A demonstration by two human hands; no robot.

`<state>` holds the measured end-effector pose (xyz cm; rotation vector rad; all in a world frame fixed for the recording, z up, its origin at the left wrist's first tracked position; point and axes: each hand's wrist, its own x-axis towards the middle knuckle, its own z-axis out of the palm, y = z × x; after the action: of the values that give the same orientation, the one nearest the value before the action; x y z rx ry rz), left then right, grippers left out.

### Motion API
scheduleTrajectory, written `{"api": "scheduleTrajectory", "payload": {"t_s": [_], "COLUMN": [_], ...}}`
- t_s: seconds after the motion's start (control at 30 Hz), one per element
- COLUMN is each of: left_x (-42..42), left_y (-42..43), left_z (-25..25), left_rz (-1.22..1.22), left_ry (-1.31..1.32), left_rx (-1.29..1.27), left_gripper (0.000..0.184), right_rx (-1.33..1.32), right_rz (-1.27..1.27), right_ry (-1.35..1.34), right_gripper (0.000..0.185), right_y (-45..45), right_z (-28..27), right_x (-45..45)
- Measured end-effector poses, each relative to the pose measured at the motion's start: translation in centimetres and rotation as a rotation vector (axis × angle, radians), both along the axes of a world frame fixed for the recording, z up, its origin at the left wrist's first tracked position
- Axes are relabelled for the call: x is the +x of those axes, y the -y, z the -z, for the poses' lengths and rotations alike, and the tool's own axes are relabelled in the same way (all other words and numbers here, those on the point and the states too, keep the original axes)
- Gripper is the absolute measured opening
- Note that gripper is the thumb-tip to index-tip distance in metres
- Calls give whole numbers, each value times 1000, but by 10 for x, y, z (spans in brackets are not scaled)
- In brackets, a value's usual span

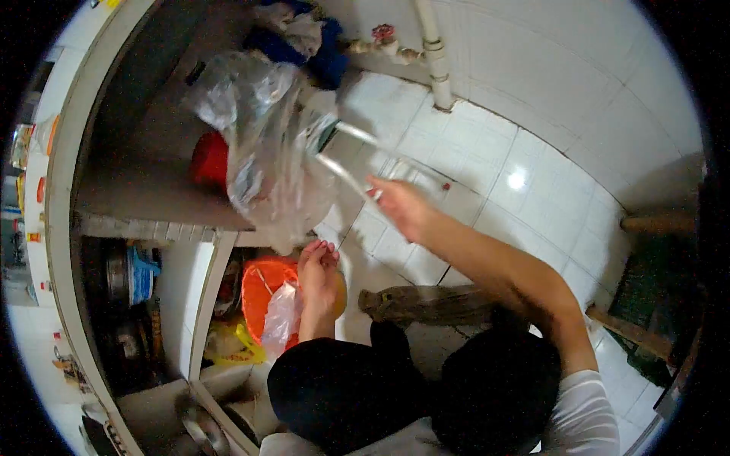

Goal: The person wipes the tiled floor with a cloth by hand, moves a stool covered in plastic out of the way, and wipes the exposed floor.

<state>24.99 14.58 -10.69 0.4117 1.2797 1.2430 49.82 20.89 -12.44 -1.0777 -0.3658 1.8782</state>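
My right hand (401, 209) is closed around the near end of a pale narrow bar (344, 173). A second pale bar (357, 133) runs beside it; both reach toward a dark greenish end by the plastic bag, and their kind is blurred. The crumpled clear plastic bag (274, 167) hangs at the front of the cabinet. Just below it, my left hand (318, 270) is palm up with its fingers loosely curled, and nothing shows in them. Under that hand stands an orange bucket (258, 292) with a white plastic bag (281, 315) in it.
A red object (210, 159) sits behind the clear bag in the open cabinet. Pipes with a red valve handle (383, 33) run along the tiled wall. A brown cloth-like bundle (426, 304) lies by my knees. Dark pots (118, 277) stand on the lower shelf.
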Motion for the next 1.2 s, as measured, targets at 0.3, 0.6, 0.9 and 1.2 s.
{"api": "scheduleTrajectory", "payload": {"t_s": [0.3, 0.6, 0.9, 1.2], "left_x": [30, 45, 26, 64], "left_y": [-28, -106, -121, -199], "left_z": [-33, -75, -39, -106], "left_rz": [-124, -16, 484, 761], "left_ry": [-236, -706, -1044, -866], "left_rx": [136, 404, 516, 278], "left_gripper": [24, 26, 33, 43], "right_rx": [26, 34, 5, -64], "right_rz": [252, 402, 505, 774], "right_ry": [-48, 75, -7, 71], "right_gripper": [21, 23, 21, 20], "right_y": [47, 102, 145, 202], "right_z": [-33, -39, -46, -42], "right_x": [99, 170, 224, 269]}}
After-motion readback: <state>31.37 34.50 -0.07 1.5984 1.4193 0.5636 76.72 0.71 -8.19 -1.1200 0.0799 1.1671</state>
